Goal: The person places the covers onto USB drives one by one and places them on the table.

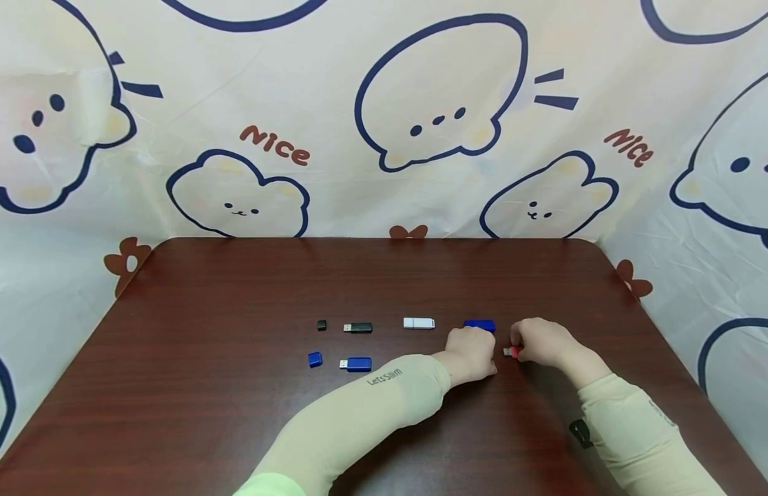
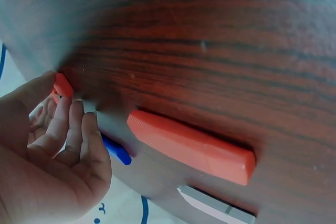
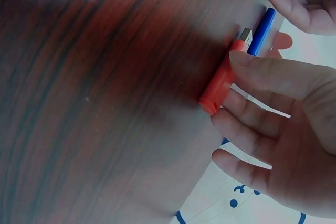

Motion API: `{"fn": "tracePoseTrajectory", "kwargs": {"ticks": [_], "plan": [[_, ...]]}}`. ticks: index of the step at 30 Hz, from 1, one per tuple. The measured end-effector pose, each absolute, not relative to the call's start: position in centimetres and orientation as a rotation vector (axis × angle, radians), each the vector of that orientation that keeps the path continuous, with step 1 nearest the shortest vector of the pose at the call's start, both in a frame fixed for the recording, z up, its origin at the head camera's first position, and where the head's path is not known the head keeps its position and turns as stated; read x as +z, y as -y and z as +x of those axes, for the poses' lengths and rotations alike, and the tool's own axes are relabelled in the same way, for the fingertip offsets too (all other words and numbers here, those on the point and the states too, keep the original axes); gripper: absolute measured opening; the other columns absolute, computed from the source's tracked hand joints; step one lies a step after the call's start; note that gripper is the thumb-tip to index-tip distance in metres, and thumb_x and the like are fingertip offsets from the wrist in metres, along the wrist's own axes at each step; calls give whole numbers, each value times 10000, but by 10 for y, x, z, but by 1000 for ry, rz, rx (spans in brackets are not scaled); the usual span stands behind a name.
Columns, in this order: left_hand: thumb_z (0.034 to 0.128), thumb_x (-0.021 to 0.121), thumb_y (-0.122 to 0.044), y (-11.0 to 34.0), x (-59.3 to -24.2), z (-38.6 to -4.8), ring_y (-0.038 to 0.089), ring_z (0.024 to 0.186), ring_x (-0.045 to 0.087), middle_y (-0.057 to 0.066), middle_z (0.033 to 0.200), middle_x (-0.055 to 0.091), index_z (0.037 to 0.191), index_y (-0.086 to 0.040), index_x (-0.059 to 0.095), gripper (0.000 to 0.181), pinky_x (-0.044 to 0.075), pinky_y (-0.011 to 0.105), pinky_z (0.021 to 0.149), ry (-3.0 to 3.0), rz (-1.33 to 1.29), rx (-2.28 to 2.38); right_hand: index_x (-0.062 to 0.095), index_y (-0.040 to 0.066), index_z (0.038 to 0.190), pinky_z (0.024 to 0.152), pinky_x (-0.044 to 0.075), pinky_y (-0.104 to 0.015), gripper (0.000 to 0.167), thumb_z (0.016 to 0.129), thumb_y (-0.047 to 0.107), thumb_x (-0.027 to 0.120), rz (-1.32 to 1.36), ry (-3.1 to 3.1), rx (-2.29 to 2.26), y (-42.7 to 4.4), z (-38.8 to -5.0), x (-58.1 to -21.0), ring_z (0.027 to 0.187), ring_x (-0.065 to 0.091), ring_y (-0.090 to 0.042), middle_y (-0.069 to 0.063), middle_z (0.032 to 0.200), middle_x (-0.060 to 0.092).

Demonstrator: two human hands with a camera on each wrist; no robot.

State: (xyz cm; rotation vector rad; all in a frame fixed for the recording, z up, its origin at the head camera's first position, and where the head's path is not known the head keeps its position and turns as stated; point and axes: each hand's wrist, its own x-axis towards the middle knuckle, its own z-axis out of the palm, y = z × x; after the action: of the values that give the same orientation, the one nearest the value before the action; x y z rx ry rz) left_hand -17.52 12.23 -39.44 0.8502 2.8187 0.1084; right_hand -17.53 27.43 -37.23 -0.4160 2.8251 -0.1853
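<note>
My left hand [image 1: 470,353] pinches a small red cap [image 2: 63,84] between thumb and forefinger. To its right, my right hand [image 1: 545,342] holds a red USB flash drive [image 3: 216,87] by its body, with the bare metal plug [image 3: 245,35] pointing toward the left hand. Cap and drive are apart, low over the table. Just beyond the left hand lies a blue flash drive [image 1: 481,324], partly covered by it in the head view. Another red flash drive [image 2: 191,145] lies near the left hand in the left wrist view; the left arm hides it from the head camera.
On the brown table [image 1: 235,282], a black flash drive [image 1: 359,328] lies beside its black cap [image 1: 322,325]. Nearer are an uncapped blue drive [image 1: 359,364] and blue cap [image 1: 315,359]. A white drive [image 1: 419,323] lies farther right. A printed curtain [image 1: 334,103] surrounds the table.
</note>
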Motion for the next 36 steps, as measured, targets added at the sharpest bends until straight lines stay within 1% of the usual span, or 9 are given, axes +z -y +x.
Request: {"fn": "tracePoseTrajectory", "kwargs": {"ticks": [4, 9, 14, 17, 22, 29, 33, 36], "plan": [[819, 680, -367, -121, -394, -176, 69, 719, 623, -96, 756, 681, 641, -225, 635, 232, 490, 271, 613, -2800, 842, 126, 568, 97, 715, 516, 358, -288, 167, 651, 50, 714, -393, -2815, -193, -274, -175, -373, 585, 448, -131, 10, 668, 538], [819, 686, -349, -119, -394, -176, 24, 577, 539, -135, 607, 586, 550, -239, 553, 320, 456, 244, 539, -2787, 852, 141, 527, 113, 680, 508, 327, -271, 202, 668, 34, 713, -352, -2772, -228, -274, -174, -375, 564, 433, -128, 19, 636, 510], [812, 705, -317, -112, -390, -178, 8, 519, 462, -133, 538, 522, 514, -226, 526, 360, 402, 222, 459, -2767, 863, 251, 522, 122, 675, 515, 327, -265, 215, 683, 38, 720, -355, -2761, -242, -275, -174, -376, 565, 432, -123, 25, 637, 508], [810, 713, -302, -105, -387, -180, 3, 534, 469, -133, 575, 561, 558, -222, 572, 299, 392, 212, 452, -2751, 840, 318, 518, 124, 666, 515, 326, -262, 219, 669, 39, 721, -369, -2766, -268, -276, -174, -376, 564, 432, -119, 29, 633, 501], [818, 701, -303, -97, -384, -183, -5, 606, 523, -154, 674, 619, 664, -248, 651, 170, 406, 206, 487, -2734, 789, 393, 531, 125, 675, 512, 322, -252, 204, 675, 53, 722, -393, -2746, -345, -277, -175, -376, 553, 418, -105, 41, 604, 467], [815, 714, -285, -86, -381, -184, 9, 627, 505, -127, 729, 645, 735, -215, 714, 106, 400, 191, 505, -2655, 692, 632, 549, 98, 722, 530, 324, -250, 162, 768, 67, 701, -407, -2743, -441, -277, -175, -374, 556, 395, -98, 42, 612, 441], [818, 715, -277, -77, -379, -186, 28, 633, 507, -97, 805, 684, 793, -194, 748, 93, 403, 185, 509, -2609, 658, 760, 560, 90, 746, 549, 326, -252, 136, 809, 70, 678, -409, -2712, -554, -276, -175, -371, 578, 397, -101, 43, 632, 456], [809, 724, -278, -72, -379, -189, 37, 678, 533, -78, 860, 703, 817, -183, 753, 99, 417, 182, 546, -2602, 630, 818, 583, 80, 769, 566, 343, -250, 101, 829, 77, 665, -415, -2680, -632, -276, -176, -371, 607, 420, -104, 39, 659, 500]]}}
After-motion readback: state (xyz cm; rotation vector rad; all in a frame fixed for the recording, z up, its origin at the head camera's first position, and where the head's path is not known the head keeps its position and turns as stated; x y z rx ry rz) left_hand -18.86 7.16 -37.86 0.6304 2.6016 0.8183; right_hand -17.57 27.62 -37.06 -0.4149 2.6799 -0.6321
